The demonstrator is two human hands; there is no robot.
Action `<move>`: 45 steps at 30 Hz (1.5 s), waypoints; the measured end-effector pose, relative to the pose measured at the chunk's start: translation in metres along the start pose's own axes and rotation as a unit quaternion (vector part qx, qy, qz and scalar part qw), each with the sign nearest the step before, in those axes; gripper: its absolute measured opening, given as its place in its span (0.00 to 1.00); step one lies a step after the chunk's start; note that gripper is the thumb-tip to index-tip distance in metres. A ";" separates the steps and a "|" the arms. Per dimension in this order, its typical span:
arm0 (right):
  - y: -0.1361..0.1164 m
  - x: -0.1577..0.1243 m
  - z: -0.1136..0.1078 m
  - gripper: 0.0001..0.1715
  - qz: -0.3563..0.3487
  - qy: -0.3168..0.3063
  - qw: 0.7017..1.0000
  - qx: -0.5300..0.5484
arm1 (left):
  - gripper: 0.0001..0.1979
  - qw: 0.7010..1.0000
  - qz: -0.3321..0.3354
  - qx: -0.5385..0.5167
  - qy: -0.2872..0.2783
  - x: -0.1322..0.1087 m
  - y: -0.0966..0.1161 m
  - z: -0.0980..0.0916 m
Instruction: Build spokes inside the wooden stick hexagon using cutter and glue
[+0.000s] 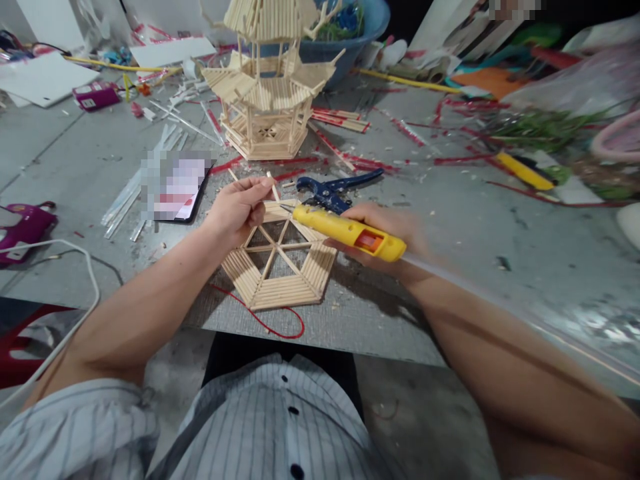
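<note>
My left hand (240, 208) pinches a short wooden stick (273, 187) between thumb and fingers, above the far edge of a hexagonal frame (285, 292). This frame is built of rows of thin wooden sticks, with crossed spokes in its open middle, and lies flat on the table. In my right hand (373, 215) is a yellow hot glue gun (330, 225), its thin metal nozzle pointing left at the stick's lower end. Whether nozzle and stick touch I cannot tell. A long clear rod trails from the gun's back. Dark blue cutting pliers (327, 192) lie just beyond.
A stick-built pagoda model (266, 97) stands behind, before a blue basin (367, 33). Left are a phone (184, 187), clear strips (125, 193) and a purple device (30, 230) near a white cable (93, 267). A yellow-handled cutter (525, 171) lies right; red string (300, 327) near the front edge.
</note>
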State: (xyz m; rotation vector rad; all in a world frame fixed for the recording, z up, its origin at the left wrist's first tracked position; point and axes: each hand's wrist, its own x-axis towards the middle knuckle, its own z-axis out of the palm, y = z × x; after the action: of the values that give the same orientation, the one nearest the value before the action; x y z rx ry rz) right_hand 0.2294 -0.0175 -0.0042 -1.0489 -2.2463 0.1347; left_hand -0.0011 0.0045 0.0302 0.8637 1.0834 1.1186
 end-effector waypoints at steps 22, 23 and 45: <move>0.006 -0.004 0.000 0.14 0.007 -0.025 0.999 -0.034 | 0.13 1.000 0.012 0.016 -0.015 0.001 -0.001 -0.001; 0.006 -0.004 0.000 0.15 0.012 -0.027 0.999 -0.030 | 0.13 1.000 0.014 0.012 -0.017 0.002 -0.001 -0.001; 0.009 -0.005 0.005 0.22 0.018 -0.003 1.000 -0.016 | 0.12 0.999 0.028 0.006 -0.031 0.002 -0.001 -0.002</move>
State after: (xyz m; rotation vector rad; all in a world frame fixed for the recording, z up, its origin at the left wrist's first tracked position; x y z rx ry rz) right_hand 0.2347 -0.0141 -0.0134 -1.1078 -2.2436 0.1170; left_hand -0.0027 0.0059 0.0278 0.9374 1.0199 1.1253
